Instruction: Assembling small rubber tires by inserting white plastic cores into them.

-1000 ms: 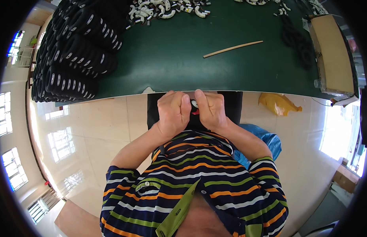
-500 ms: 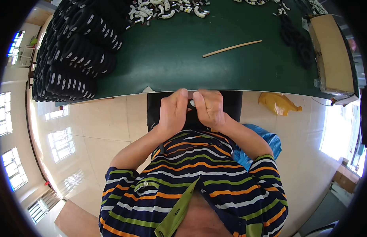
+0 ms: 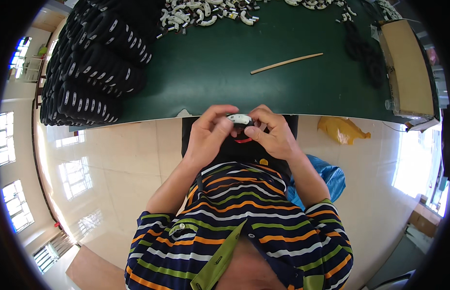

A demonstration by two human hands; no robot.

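Observation:
Between both hands, just off the table's near edge, is a small white curved plastic piece [image 3: 240,119] with dark parts along its lower side. My left hand [image 3: 209,133] pinches its left end with thumb and forefinger. At the opposite end, the thumb and fingers of my right hand [image 3: 275,133] close on it. Below the piece shows a bit of red, which I cannot make out. Similar white curved pieces [image 3: 205,12] with metal ends lie heaped on the far side of the green table [image 3: 205,77].
Stacks of black foam-like rings [image 3: 97,72] with white marks fill the table's left side. A thin wooden stick [image 3: 287,63] lies near the middle. To the right are dark ring-shaped things [image 3: 367,55] and a cardboard box [image 3: 408,67]. Yellow [image 3: 342,129] and blue bags [image 3: 331,179] lie on the floor.
Both fists have loosened into fingertip grips and turned, so the white curved piece, mostly covered before, now shows between them. My hands have moved slightly apart.

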